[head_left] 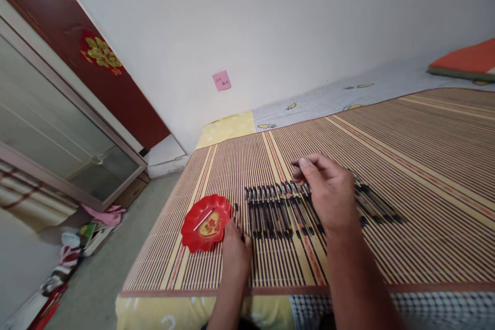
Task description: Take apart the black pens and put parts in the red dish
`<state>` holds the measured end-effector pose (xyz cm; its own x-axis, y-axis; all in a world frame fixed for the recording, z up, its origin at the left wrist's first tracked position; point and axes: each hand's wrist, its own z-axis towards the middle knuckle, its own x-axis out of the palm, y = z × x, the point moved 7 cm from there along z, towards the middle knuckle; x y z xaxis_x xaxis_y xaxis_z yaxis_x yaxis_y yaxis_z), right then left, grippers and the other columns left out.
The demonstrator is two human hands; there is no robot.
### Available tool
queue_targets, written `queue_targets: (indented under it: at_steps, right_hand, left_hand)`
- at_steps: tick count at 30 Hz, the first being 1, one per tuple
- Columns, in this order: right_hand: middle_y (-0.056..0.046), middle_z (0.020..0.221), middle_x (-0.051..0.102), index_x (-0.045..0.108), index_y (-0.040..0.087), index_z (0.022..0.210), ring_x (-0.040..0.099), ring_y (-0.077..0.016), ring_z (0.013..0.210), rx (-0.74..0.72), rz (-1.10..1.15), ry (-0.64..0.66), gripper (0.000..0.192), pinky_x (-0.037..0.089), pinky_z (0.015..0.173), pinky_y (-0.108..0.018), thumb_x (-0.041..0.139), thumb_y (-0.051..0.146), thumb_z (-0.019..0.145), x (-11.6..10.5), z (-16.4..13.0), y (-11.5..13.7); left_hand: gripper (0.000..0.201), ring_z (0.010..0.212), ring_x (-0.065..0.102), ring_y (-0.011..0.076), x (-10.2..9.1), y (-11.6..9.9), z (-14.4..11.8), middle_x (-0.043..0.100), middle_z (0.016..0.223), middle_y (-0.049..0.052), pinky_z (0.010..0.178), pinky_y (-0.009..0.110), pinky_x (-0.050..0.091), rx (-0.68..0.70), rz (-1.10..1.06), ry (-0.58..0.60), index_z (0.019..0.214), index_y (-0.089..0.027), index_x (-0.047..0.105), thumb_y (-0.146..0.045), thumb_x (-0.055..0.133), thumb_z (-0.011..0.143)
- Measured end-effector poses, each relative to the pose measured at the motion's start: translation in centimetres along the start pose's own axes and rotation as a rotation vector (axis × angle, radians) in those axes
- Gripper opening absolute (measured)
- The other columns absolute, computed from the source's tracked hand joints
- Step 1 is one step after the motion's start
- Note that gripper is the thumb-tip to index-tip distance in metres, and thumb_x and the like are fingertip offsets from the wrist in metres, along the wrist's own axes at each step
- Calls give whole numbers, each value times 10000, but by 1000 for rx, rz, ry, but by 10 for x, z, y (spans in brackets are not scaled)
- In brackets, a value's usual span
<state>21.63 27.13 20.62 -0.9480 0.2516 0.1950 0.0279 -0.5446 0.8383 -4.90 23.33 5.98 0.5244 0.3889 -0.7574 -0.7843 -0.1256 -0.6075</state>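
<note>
Several black pens [266, 211] lie side by side in a row on the striped bamboo mat. Next to the row's left end, my left hand [236, 251] is closed around one more pen [237, 212], its upper end pointing away from me. Just left of that hand sits a red scalloped plate [189, 234] with a gold heart design and a thin white stick [203, 219] lying in it. Above the row's right part, my right hand [332, 191] is raised, thumb and fingers pinched together; what they hold, if anything, is too small to tell. It hides some pens, and more pens [377, 201] show beyond it.
The mat [425, 165] covers a bed whose front edge runs close to me. An orange folded cloth [464, 59] lies at the far right. A white wall with a pink note [221, 81] stands behind. On the left are a glass-paned door [77, 113] and floor clutter [73, 252].
</note>
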Motion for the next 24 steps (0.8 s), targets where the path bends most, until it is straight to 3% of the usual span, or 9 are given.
queue_targets:
  at_steps: [7, 13, 24]
  right_hand:
    - [7, 685, 653, 687, 197, 825, 609, -105, 613, -1, 10, 13, 192, 527, 564, -228, 604, 347, 912, 3, 0, -1]
    - [3, 684, 651, 688, 193, 840, 605, -112, 606, 28, 7, 4, 193, 522, 549, -234, 600, 349, 912, 1, 0, -3]
    - [-1, 693, 654, 680, 190, 841, 616, -119, 616, 31, 31, 37, 207, 530, 558, -243, 596, 366, 910, 4, 0, -5]
  left_hand:
    - [111, 679, 561, 154, 11, 11, 5, 556, 733, -15, 675, 275, 475, -118, -337, 2, 858, -203, 511, -126, 516, 779]
    - [124, 717, 540, 149, 12, 7, 10, 529, 751, -21, 720, 275, 463, -91, -269, -8, 822, -216, 455, -100, 483, 789]
    - [130, 786, 641, 201, 21, 0, 18, 652, 866, 73, 737, 302, 450, -99, -54, 63, 968, -187, 494, -126, 545, 865]
